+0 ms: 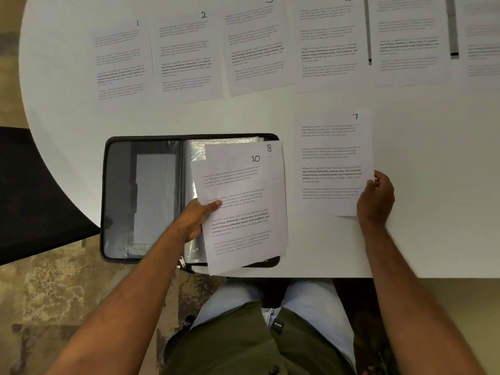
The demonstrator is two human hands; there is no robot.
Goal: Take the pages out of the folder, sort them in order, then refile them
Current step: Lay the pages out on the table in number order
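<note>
- The folder (140, 198) lies open on the near part of the white tabletop (433, 212), its left half showing an inner pocket and its right half holding clear plastic sleeves (216, 144).
- The left hand (196, 220) grips a small stack of pages (243, 212) over the folder's right half, thumb on top and fingers underneath; the top sheet is numbered 10, and a sheet numbered 8 peeks out behind it (how many more lie below cannot be told).
- The right hand (376, 196) pinches the near right corner of page 7 (332, 161), which sits just right of the folder and apart from the stack.
- Along the far side of the tabletop, pages 1 (121, 63), 2 (186, 58), 3 (257, 47) and 4 (328, 44) lie side by side from left to right, some edges overlapping.
- Further right, two more sheets (408, 41) continue the row, their numbers out of view.
- Two marker pens (368, 31) lie on the right end of that row.
- A dark chair (32, 196) stands at the left of the tabletop, over a patterned carpet (67, 293).
</note>
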